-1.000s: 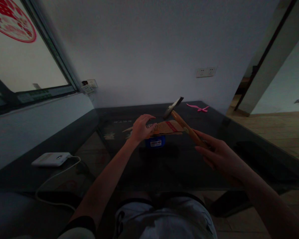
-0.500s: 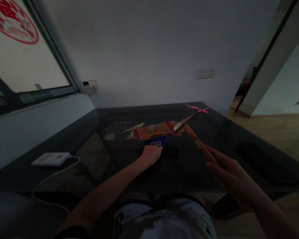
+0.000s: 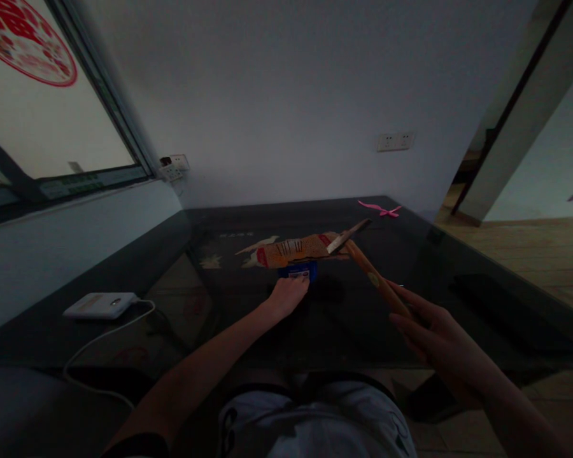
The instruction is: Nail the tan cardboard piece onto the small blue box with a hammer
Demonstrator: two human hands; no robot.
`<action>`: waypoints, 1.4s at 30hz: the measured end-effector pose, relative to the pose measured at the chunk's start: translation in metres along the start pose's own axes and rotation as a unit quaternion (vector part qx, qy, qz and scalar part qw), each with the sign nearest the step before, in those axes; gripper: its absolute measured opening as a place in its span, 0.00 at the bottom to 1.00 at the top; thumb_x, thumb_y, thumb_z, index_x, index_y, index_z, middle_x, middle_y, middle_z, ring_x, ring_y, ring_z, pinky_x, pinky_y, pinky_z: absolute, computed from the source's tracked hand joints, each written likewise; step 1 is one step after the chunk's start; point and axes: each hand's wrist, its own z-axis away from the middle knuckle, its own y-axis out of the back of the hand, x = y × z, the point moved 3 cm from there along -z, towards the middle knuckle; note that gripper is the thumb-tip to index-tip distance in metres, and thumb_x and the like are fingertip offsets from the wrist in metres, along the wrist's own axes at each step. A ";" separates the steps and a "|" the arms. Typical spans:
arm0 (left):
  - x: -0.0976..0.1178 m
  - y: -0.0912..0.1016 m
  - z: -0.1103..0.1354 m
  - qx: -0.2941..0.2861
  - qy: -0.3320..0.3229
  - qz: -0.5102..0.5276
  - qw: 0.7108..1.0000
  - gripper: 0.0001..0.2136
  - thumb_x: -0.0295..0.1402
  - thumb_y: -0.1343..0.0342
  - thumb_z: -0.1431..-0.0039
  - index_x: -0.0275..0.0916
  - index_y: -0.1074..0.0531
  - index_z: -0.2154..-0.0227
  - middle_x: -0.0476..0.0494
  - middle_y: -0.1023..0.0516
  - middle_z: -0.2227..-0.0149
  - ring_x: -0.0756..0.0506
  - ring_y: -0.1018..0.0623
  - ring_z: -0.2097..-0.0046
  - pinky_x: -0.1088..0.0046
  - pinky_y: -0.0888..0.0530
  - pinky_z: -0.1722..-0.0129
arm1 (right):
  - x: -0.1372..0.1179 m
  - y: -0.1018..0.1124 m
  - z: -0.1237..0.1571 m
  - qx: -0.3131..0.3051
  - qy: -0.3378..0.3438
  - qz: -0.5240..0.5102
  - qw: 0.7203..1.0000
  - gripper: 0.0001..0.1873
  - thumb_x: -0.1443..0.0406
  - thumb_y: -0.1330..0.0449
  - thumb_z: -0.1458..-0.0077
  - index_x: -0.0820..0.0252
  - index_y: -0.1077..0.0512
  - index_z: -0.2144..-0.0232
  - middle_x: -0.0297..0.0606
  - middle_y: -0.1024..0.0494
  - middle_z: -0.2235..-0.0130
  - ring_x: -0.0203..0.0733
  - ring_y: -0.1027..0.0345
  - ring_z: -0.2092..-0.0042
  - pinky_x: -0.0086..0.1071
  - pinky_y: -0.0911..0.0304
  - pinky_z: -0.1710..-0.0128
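Note:
My right hand (image 3: 427, 324) is wrapped round the wooden handle of a hammer (image 3: 381, 283), whose thin metal head slants up to the right. That head hangs over the right end of an orange and red printed packet (image 3: 296, 249) on the dark table; I cannot tell whether they touch. Just in front of the packet is a small blue pack (image 3: 300, 268) with a white label. My left hand (image 3: 288, 297) is closed at the near edge of this blue pack, fingertips against it and partly hidden.
The dark glossy table (image 3: 248, 343) carries a white power bank (image 3: 100, 305) with a white cable at the left. A pink ribbon (image 3: 386, 211) lies near the back right corner. At the right is a flat black object (image 3: 510, 312). Behind the table rises a wall (image 3: 286, 127).
The hammer has shifted slightly left, its head now further over the packet's right end. My right hand has moved a little left with it. My left hand stays nearly in place.

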 end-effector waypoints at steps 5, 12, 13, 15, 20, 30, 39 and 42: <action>0.008 0.007 0.005 0.042 -0.049 -0.006 0.998 0.07 0.28 0.52 0.42 0.34 0.30 0.63 0.34 0.26 0.59 0.41 0.25 0.57 0.65 0.29 0.57 | -0.003 0.001 -0.001 -0.003 0.002 -0.005 1.000 0.37 0.54 0.42 0.48 0.56 0.47 0.38 0.24 0.41 0.81 0.30 0.46 0.83 0.23 0.50 0.86; -0.008 0.064 0.007 0.154 -0.077 0.180 0.968 0.09 0.28 0.47 0.46 0.39 0.28 0.61 0.47 0.23 0.66 0.48 0.25 0.66 0.74 0.31 0.63 | -0.013 0.007 -0.010 -0.001 0.025 0.001 1.000 0.37 0.54 0.43 0.47 0.55 0.48 0.38 0.24 0.40 0.81 0.30 0.47 0.83 0.24 0.49 0.87; -0.014 0.074 0.003 0.183 -0.073 0.190 0.962 0.09 0.29 0.47 0.46 0.39 0.28 0.61 0.46 0.23 0.65 0.48 0.25 0.64 0.73 0.32 0.61 | -0.016 0.008 -0.014 -0.004 0.031 0.006 1.000 0.37 0.54 0.43 0.47 0.55 0.48 0.38 0.24 0.40 0.81 0.30 0.47 0.83 0.24 0.48 0.87; -0.029 0.089 -0.008 0.241 -0.054 0.215 0.945 0.08 0.30 0.47 0.45 0.38 0.27 0.63 0.46 0.23 0.64 0.48 0.25 0.62 0.72 0.32 0.58 | -0.023 0.010 -0.022 -0.005 0.047 0.026 0.999 0.37 0.55 0.43 0.47 0.57 0.48 0.38 0.24 0.41 0.81 0.31 0.46 0.83 0.24 0.47 0.87; -0.061 0.097 -0.045 0.331 -0.011 0.289 0.898 0.04 0.29 0.45 0.47 0.35 0.28 0.69 0.47 0.23 0.67 0.50 0.25 0.64 0.76 0.31 0.60 | -0.042 0.006 -0.043 -0.016 0.088 0.046 0.995 0.38 0.56 0.43 0.48 0.60 0.48 0.38 0.24 0.40 0.81 0.31 0.44 0.83 0.25 0.45 0.87; -0.075 0.058 -0.067 0.260 -0.009 0.316 0.912 0.06 0.30 0.44 0.51 0.34 0.26 0.70 0.46 0.23 0.70 0.49 0.25 0.67 0.75 0.30 0.65 | -0.051 -0.012 -0.049 -0.069 0.094 0.040 0.992 0.37 0.59 0.44 0.47 0.62 0.48 0.38 0.23 0.40 0.82 0.30 0.45 0.84 0.24 0.46 0.86; -0.082 0.047 -0.071 0.238 -0.003 0.335 0.912 0.08 0.32 0.44 0.51 0.33 0.26 0.69 0.45 0.23 0.70 0.49 0.25 0.68 0.75 0.29 0.66 | -0.051 -0.015 -0.059 -0.080 0.106 0.064 0.989 0.35 0.61 0.45 0.46 0.62 0.48 0.38 0.23 0.40 0.82 0.30 0.45 0.85 0.24 0.47 0.87; -0.083 0.046 -0.071 0.252 -0.004 0.343 0.905 0.07 0.32 0.43 0.51 0.34 0.26 0.70 0.45 0.23 0.70 0.49 0.24 0.68 0.75 0.28 0.66 | -0.052 -0.015 -0.064 -0.086 0.118 0.078 0.986 0.36 0.61 0.45 0.46 0.62 0.48 0.38 0.22 0.40 0.83 0.30 0.45 0.85 0.23 0.47 0.87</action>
